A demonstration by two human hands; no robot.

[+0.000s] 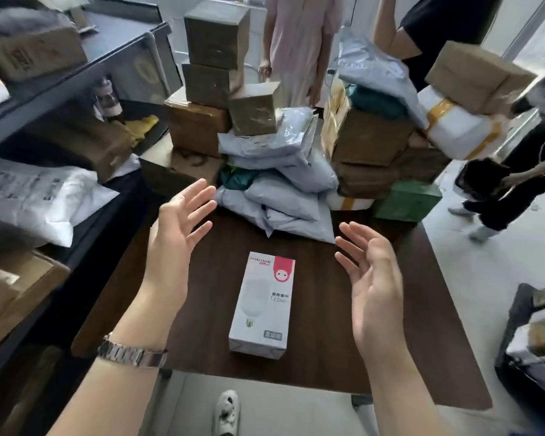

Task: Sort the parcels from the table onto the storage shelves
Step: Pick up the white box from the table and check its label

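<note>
A white light-bulb box (262, 305) with a pink mark lies flat near the front of the dark wooden table (422, 325). My left hand (177, 234) and my right hand (373, 280) hover above the table on either side of the box, palms facing each other, fingers spread, holding nothing. Behind them lies a heap of grey mailer bags (283, 184). Stacks of brown cardboard boxes (214, 58) and more taped parcels (368, 136) fill the far half of the table. The dark storage shelves (85, 67) stand at the left with parcels on them.
A green box (406, 201) sits at the table's right edge. A white foam parcel (460, 127) and a brown box (479, 77) are carried at the right by a person. Two more people stand behind the table. A black cart (529, 335) with parcels is at lower right.
</note>
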